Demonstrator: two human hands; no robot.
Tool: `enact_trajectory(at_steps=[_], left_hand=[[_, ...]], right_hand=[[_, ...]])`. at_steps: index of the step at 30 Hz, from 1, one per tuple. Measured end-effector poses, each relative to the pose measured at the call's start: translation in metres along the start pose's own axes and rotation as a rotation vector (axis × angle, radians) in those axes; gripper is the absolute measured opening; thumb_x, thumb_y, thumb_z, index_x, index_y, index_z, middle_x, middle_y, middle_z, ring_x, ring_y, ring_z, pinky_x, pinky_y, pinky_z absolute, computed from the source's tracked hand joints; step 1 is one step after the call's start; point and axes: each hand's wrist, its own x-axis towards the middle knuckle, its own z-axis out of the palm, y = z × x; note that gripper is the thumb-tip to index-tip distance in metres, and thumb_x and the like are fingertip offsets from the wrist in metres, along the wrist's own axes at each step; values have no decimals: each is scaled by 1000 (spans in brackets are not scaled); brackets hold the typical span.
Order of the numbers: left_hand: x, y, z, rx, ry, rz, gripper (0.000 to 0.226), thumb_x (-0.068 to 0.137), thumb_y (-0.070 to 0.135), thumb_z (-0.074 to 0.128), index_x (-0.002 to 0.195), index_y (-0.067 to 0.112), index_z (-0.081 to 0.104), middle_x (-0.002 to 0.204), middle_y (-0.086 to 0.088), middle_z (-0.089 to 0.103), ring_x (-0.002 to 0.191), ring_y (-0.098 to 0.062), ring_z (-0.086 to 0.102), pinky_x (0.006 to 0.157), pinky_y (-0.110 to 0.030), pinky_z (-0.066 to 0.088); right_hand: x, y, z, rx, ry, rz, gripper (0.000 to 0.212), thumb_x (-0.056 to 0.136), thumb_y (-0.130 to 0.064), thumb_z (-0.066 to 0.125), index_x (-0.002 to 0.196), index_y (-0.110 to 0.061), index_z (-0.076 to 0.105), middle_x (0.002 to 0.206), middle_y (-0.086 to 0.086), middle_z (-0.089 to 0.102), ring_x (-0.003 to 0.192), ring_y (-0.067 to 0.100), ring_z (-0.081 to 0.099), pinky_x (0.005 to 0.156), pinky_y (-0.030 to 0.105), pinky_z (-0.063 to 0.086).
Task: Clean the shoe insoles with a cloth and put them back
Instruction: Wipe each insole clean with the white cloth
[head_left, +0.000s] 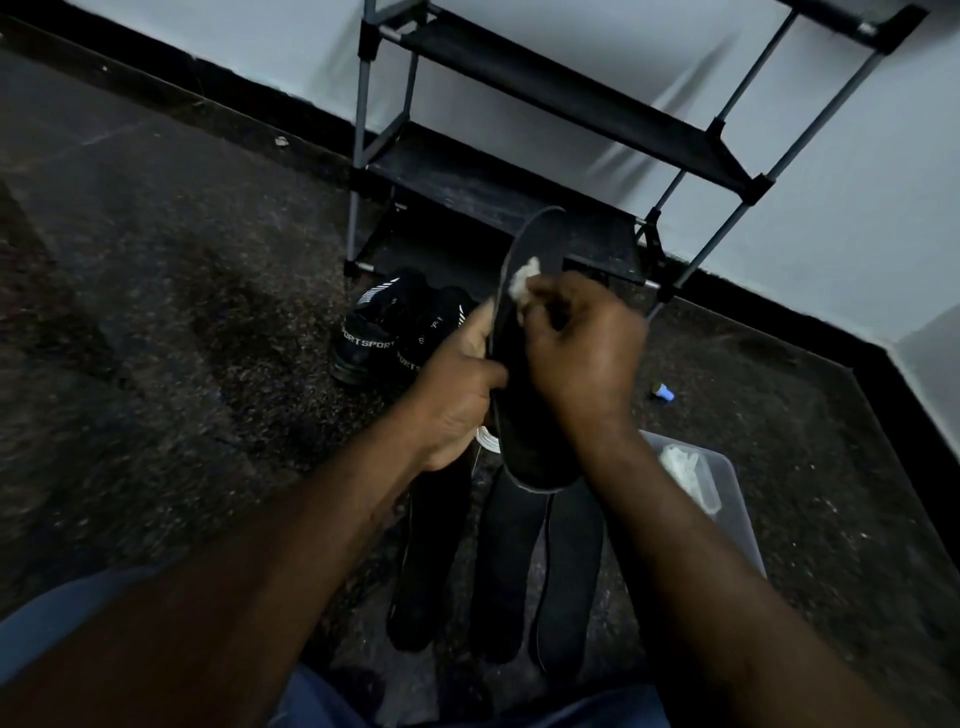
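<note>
In front of the shoe rack (519, 98), we are gripping the insole (535, 447) by its edge with our left hand (457, 384) and rubbing it with the cloth (524, 278) pinched in our right hand (582, 353), risking flexing it out of that one-sided grip if pressing hard.

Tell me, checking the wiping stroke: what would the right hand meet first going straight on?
The right hand presses its cloth on the held insole, so that comes first; past it, probably the shoe rack, depth unclear.

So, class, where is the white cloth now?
Head view, centre: the small white cloth, pinched by the right hand against the black insole the left hand holds.
</note>
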Motion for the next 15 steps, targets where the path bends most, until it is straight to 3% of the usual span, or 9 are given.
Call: enact_trajectory(at_steps=[3, 6, 8, 11, 15], left_hand=[[-3, 1, 5, 17, -9, 5, 92, 74, -30, 37, 148, 23, 50, 139, -6, 65, 135, -23, 56, 110, -38, 43], [-3, 0, 3, 32, 34, -14, 88, 75, -30, 33, 131, 34, 58, 125, 10, 71, 122, -6, 62, 104, -29, 47], [-3, -1, 1, 55, 5, -20, 89, 73, -30, 34, 133, 32, 57, 130, 1, 69, 121, -9, 62, 101, -29, 47], [-6, -1, 4, 94, -66, -31, 91, 76, -30, 38, 142, 31, 52, 137, -10, 65, 125, -19, 62, 99, -33, 50], [-4, -4, 1, 79, -31, -32, 84, 83, -29, 41, 134, 36, 54, 132, -2, 69, 122, -15, 66, 89, -27, 56]], right_hand=[[10, 8, -3, 49, 92, 171, 20, 85, -17, 69, 102, -19, 80, 94, -4, 79, 84, 12, 74, 84, 37, 60], [-11, -10, 2, 18, -17, -46, 22, 85, -13, 69, 104, -16, 81, 97, 3, 78, 87, 14, 71, 85, 28, 56], [-7, -5, -1, 7, 1, -50, 21, 85, -14, 70, 103, -16, 82, 96, 3, 78, 86, 14, 71, 84, 29, 57], [9, 7, -6, 45, 117, 144, 20, 85, -18, 69, 101, -17, 82, 96, -1, 79, 87, 13, 74, 86, 36, 59], [-8, -10, -5, -28, -32, -107, 15, 82, -12, 72, 95, -14, 79, 92, 2, 77, 85, 18, 71, 81, 31, 56]])
